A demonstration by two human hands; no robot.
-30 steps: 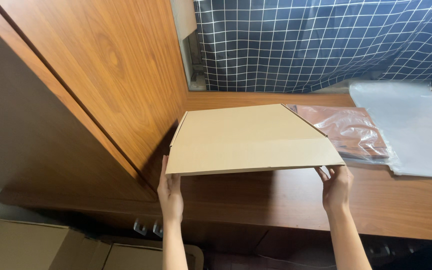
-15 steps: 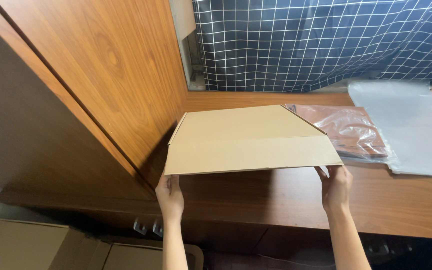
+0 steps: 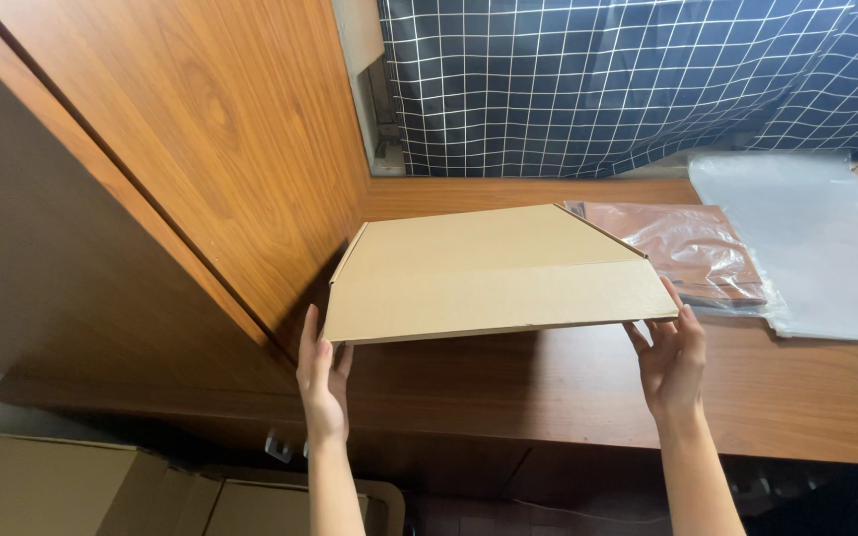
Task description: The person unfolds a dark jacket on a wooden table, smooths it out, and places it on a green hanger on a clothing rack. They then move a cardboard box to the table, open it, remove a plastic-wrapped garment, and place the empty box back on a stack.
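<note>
A flat, folded brown cardboard box (image 3: 489, 273) is held level a little above the wooden tabletop (image 3: 568, 382). My left hand (image 3: 322, 372) grips its near left corner from below, fingers up against the edge. My right hand (image 3: 669, 352) holds the near right corner, fingers spread under and beside the edge. The far edge of the cardboard rests toward the back of the table, near the wood panel.
A tall wood-grain cabinet panel (image 3: 181, 149) rises at the left. A clear bag with brown contents (image 3: 692, 248) and a large clear plastic sheet (image 3: 816, 243) lie to the right. A checked dark curtain (image 3: 638, 79) hangs behind. Cardboard boxes (image 3: 71, 486) sit below the table.
Almost nothing differs; both hands keep the same hold on the cardboard, which has shifted very slightly.
</note>
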